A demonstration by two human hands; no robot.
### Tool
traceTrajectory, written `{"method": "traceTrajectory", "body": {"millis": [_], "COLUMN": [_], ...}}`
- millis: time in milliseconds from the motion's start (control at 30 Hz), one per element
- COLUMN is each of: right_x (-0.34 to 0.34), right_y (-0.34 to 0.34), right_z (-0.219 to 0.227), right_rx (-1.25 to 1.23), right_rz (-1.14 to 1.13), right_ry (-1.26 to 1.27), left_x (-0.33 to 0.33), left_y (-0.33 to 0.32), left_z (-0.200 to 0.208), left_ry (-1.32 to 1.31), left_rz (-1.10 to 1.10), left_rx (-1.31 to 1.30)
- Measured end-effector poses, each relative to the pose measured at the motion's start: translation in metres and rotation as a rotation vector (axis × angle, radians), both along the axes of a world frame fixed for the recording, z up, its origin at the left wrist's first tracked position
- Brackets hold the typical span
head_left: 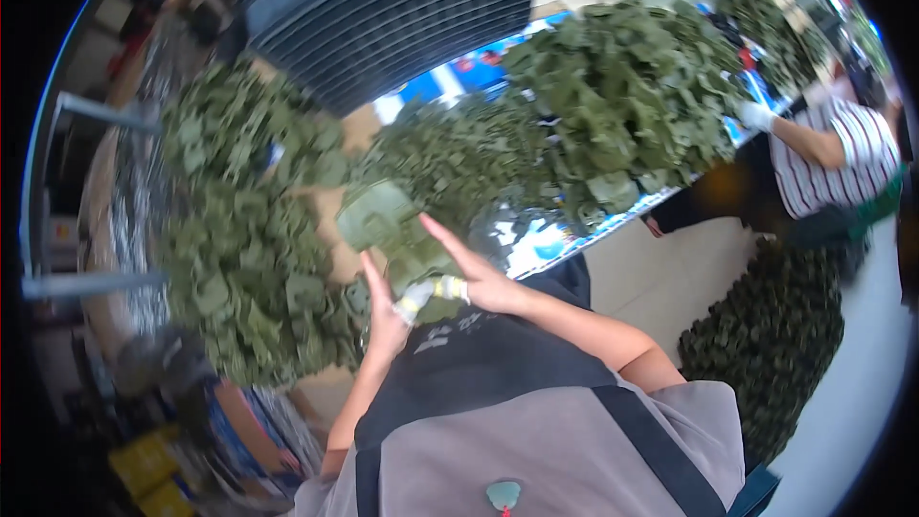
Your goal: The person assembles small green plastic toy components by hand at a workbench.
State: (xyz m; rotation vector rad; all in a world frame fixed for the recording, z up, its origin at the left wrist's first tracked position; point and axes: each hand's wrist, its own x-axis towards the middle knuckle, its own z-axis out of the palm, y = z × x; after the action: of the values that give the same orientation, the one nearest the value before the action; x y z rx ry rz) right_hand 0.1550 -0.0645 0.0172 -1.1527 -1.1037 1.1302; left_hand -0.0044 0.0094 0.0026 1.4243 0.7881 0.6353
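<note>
My left hand [385,316] and my right hand [486,280] grip a small bunch of flat, translucent green pieces [381,215] from both sides, in front of my dark apron. The pieces have irregular cut-out edges; their exact kind cannot be told. Both thumbs wear whitish-yellow wraps and lie over the near end of the bunch, while the fingers run along its sides. Left of my hands lies a heap of similar green pieces [254,278]. Just beyond them is a heap of smaller green pieces [459,148].
A large heap of green pieces [622,101] covers the table at the back right. Behind stands a dark ridged panel [412,24]. At right, a person in a striped shirt [842,148] reaches in with a white glove [756,116]. A darker green heap [766,345] rises at lower right.
</note>
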Motion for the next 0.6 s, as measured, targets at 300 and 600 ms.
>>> {"method": "traceTrajectory", "body": {"millis": [300, 600], "right_x": [-0.012, 0.07], "right_y": [-0.002, 0.078], "right_z": [-0.012, -0.049], "right_rx": [0.032, -0.353], "right_rz": [0.088, -0.165], "right_ry": [-0.279, -0.679], "left_x": [-0.019, -0.046], "left_y": [-0.012, 0.031], "left_z": [-0.002, 0.003], "left_ry": [-0.151, -0.305], "left_rz": [0.002, 0.135], "left_rx": [-0.138, -0.439]}}
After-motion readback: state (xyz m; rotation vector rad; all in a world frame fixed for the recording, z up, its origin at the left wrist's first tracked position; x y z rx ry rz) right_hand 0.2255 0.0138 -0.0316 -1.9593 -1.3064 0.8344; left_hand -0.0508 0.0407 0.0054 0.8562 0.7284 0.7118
